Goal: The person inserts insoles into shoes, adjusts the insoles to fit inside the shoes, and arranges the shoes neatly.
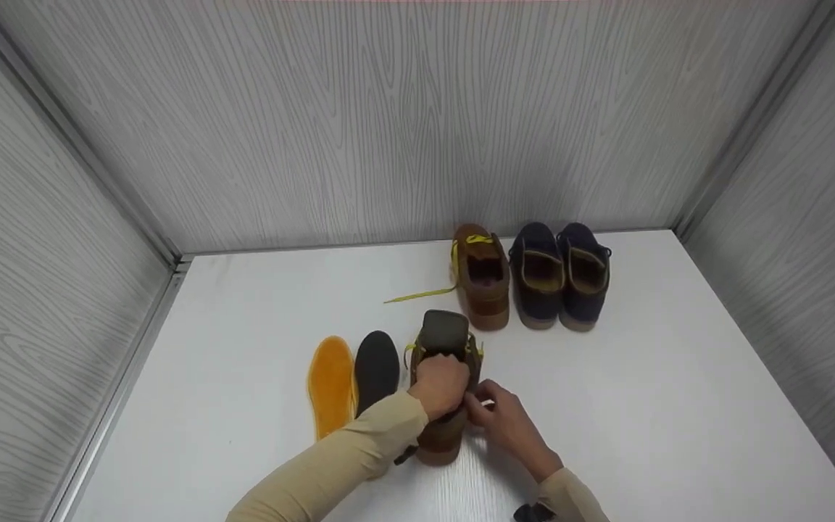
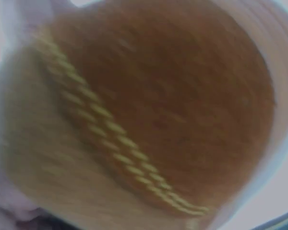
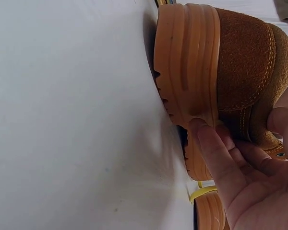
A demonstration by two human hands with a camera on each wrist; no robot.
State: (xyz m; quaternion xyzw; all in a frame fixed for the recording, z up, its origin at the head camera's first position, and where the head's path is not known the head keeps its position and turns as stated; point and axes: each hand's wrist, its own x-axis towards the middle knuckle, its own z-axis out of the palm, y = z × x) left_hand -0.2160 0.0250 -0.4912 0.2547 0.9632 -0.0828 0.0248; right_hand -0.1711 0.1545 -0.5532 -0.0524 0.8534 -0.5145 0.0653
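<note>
Shoe [image 1: 441, 435], brown and suede-looking, sits on the white table [image 1: 642, 399] near its front, heel [image 3: 242, 52] nearest, and here's the hold: left hand [image 1: 443, 384] down in its opening, the far end out of sight, so no telling whether it grips; right hand [image 1: 515, 428] pinching its right side, thumb [image 3: 284, 120] at the collar [image 3: 284, 57], fingers [image 3: 218, 153] against the sole [image 3: 187, 57]! That sole looks firm and should carry most of the weight, the upper soft and giving, nothing fragile, little risk of slipping, so sole edge and heel seem the surest grip; orange insole [image 1: 330, 384] and dark insole [image 1: 376, 366] lie just to its left on the smooth-looking top, another brown shoe [image 1: 490, 303] and navy shoes [image 1: 537, 308] stand beyond, near the pale wood-grain back wall [image 1: 359, 123], with matching side walls [image 1: 816, 217] boxing in both ends
</note>
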